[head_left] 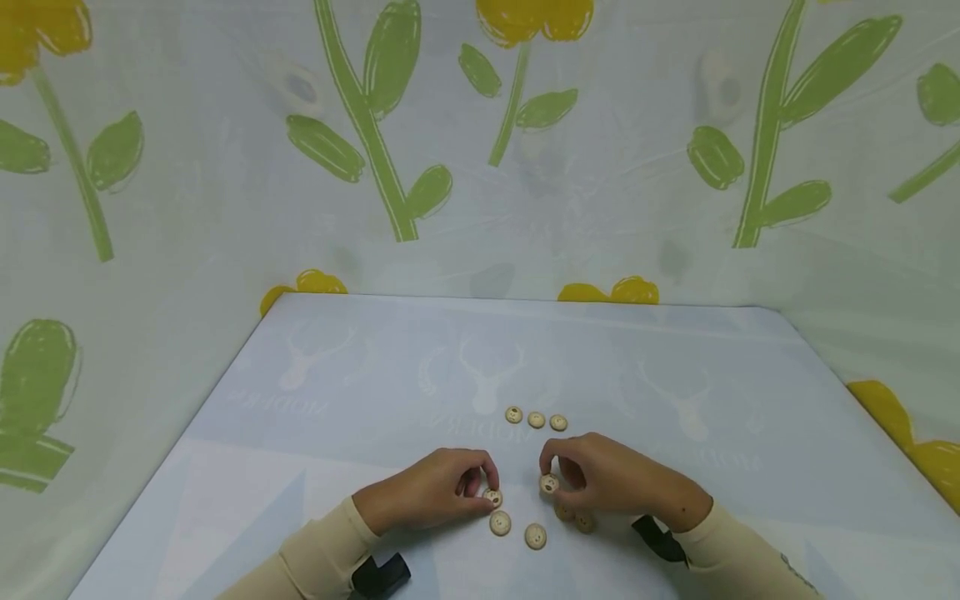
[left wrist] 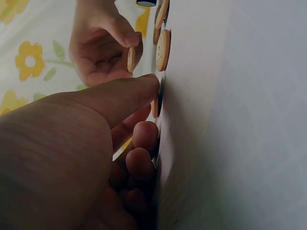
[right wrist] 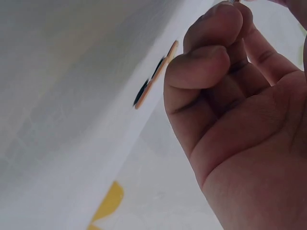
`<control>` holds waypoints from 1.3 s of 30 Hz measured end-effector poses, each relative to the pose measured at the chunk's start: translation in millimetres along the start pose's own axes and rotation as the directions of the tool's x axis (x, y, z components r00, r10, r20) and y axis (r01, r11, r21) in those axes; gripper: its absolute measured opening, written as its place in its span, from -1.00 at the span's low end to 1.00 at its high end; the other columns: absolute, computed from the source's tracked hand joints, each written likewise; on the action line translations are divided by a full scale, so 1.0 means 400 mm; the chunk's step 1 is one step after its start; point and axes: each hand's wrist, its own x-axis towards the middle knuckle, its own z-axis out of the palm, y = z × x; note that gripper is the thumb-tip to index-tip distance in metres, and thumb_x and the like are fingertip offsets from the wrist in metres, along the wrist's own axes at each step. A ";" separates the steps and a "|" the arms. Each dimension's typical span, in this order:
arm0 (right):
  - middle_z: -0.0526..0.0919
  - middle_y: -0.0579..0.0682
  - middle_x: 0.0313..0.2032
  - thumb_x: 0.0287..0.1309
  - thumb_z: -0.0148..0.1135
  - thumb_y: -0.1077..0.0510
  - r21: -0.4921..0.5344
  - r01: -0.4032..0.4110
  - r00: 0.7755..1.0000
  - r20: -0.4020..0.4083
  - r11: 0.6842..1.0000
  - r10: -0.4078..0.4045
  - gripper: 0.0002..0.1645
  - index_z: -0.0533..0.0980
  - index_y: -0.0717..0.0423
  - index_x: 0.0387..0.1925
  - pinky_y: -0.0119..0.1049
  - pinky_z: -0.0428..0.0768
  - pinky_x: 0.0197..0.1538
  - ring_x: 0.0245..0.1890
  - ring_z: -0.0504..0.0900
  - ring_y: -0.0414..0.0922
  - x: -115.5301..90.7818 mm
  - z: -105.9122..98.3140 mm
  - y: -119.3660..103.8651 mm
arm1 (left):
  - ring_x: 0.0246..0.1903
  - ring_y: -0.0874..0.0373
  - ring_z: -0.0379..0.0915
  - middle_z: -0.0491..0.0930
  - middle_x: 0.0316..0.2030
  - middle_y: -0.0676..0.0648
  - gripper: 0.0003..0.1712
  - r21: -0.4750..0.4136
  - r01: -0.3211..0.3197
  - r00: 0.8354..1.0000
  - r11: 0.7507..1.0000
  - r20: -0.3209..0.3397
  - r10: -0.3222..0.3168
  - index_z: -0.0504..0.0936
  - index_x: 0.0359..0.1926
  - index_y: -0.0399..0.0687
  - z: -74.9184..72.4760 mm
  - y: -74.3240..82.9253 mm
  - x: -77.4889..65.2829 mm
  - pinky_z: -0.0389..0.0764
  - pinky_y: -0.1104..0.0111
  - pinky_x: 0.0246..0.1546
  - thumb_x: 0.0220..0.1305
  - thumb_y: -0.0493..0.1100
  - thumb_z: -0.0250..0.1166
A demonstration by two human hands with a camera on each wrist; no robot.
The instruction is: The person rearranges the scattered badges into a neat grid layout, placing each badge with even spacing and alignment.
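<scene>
Several round wooden buttons lie on the pale cloth-covered table (head_left: 360, 433). Three buttons (head_left: 536, 419) form a short row in the middle. My left hand (head_left: 486, 490) pinches a button (head_left: 492, 498) that rests on the cloth; in the left wrist view this button (left wrist: 154, 108) sits between thumb and curled fingers. My right hand (head_left: 552, 473) holds another button (head_left: 550, 483) lifted a little above the cloth, also seen as the held button (left wrist: 131, 59) edge-on. Loose buttons (head_left: 500, 523) (head_left: 536, 536) lie just in front of both hands. In the right wrist view the curled fingers (right wrist: 211, 62) hide the held button.
A curtain (head_left: 225, 167) printed with green stems and yellow flowers surrounds the table on three sides. Two more buttons (head_left: 585, 522) lie partly under my right hand. Black wrist straps (head_left: 382, 575) sit on both sleeves. The table's far half holds nothing but faint deer prints.
</scene>
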 end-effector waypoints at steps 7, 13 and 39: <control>0.47 -0.29 -0.55 0.14 0.41 0.17 -0.014 -0.015 0.999 -0.038 1.000 0.014 -0.77 0.54 -0.17 -0.23 -0.46 0.48 -0.44 -0.54 0.41 -0.40 0.001 -0.005 0.009 | -0.54 0.44 0.31 0.43 -0.53 0.23 -0.83 0.004 -0.002 1.000 1.000 0.002 0.002 0.59 -0.22 0.16 0.001 -0.003 0.001 0.40 0.54 -0.46 0.24 -0.08 0.43; 0.48 -0.29 -0.53 0.14 0.40 0.19 -0.041 -0.041 0.997 -0.073 0.998 0.038 -0.77 0.54 -0.15 -0.23 -0.45 0.49 -0.42 -0.53 0.42 -0.39 0.004 -0.006 0.017 | -0.54 0.45 0.31 0.42 -0.53 0.24 -0.83 0.011 -0.007 1.000 1.000 -0.001 0.007 0.59 -0.21 0.16 0.001 -0.004 0.002 0.39 0.54 -0.46 0.24 -0.08 0.43; 0.53 -0.24 -0.48 0.17 0.39 0.20 -0.030 -0.159 0.961 -0.233 0.987 0.148 -0.77 0.56 -0.07 -0.16 -0.43 0.50 -0.45 -0.53 0.45 -0.30 0.004 -0.019 0.037 | -0.54 0.44 0.30 0.42 -0.52 0.23 -0.84 0.013 0.001 1.000 1.000 0.003 -0.001 0.59 -0.20 0.16 0.002 0.001 0.001 0.38 0.54 -0.46 0.25 -0.07 0.42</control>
